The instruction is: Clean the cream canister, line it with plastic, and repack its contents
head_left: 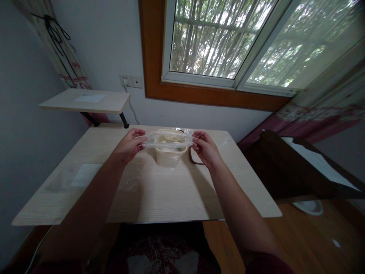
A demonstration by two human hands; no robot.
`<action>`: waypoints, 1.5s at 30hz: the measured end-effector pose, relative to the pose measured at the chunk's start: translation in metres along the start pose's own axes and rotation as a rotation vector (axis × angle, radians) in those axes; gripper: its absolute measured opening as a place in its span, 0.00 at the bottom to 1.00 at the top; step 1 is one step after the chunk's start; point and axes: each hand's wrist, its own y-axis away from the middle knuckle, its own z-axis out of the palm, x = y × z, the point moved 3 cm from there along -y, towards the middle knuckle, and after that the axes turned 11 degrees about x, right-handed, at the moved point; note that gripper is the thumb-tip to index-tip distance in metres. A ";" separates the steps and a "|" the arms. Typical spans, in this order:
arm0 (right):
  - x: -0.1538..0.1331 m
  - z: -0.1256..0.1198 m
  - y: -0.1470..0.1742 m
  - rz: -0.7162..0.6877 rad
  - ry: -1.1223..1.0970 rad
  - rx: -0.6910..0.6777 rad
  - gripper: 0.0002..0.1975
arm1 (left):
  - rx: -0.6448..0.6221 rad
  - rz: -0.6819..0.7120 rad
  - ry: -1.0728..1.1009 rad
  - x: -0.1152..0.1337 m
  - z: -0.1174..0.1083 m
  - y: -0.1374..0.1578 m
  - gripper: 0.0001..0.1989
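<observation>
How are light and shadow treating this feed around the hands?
Head view: bright window, dim room. Head view: soft shadows on the table, lower in frame than the left hand and right hand. Head view: pale glints on the held clear plastic, edges hard to trace. Head view: right-hand corners darken.

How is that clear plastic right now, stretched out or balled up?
Stretched out: the clear plastic spans from the left hand to the right hand.
</observation>
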 end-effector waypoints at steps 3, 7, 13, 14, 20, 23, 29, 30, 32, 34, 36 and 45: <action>0.002 -0.001 0.001 -0.026 0.015 -0.014 0.14 | -0.015 0.023 0.014 -0.002 -0.001 0.002 0.14; 0.003 -0.007 0.000 -0.065 0.060 -0.013 0.11 | -0.023 0.150 -0.062 -0.003 -0.008 0.003 0.14; 0.005 -0.026 0.003 -0.213 0.289 -0.042 0.18 | -0.084 0.623 -0.334 0.003 -0.029 0.007 0.19; 0.006 -0.028 0.003 -0.246 0.339 -0.064 0.19 | -0.112 0.673 -0.361 0.005 -0.031 0.008 0.19; 0.011 -0.028 -0.002 -0.443 0.532 -0.129 0.13 | -0.209 0.838 -0.628 0.011 -0.026 0.012 0.12; 0.012 -0.025 -0.006 -0.489 0.510 -0.126 0.08 | -0.198 0.903 -0.684 0.011 -0.021 0.009 0.08; 0.008 -0.020 -0.009 -0.419 0.435 -0.072 0.09 | -0.144 0.892 -0.740 0.021 -0.014 0.008 0.09; 0.007 -0.019 -0.008 -0.416 0.427 -0.061 0.09 | -0.143 0.908 -0.740 0.024 -0.013 0.009 0.09; 0.004 -0.016 -0.007 -0.423 0.416 -0.040 0.09 | -0.148 0.946 -0.724 0.029 -0.009 0.010 0.10; 0.001 -0.012 -0.006 -0.444 0.413 -0.024 0.09 | -0.153 0.955 -0.706 0.033 -0.004 0.010 0.11; -0.002 -0.005 -0.005 -0.463 0.405 -0.011 0.09 | -0.162 0.922 -0.694 0.035 0.003 0.010 0.10; -0.011 0.041 0.000 -0.549 0.470 -0.092 0.07 | -0.357 0.786 -0.553 0.038 0.044 0.017 0.21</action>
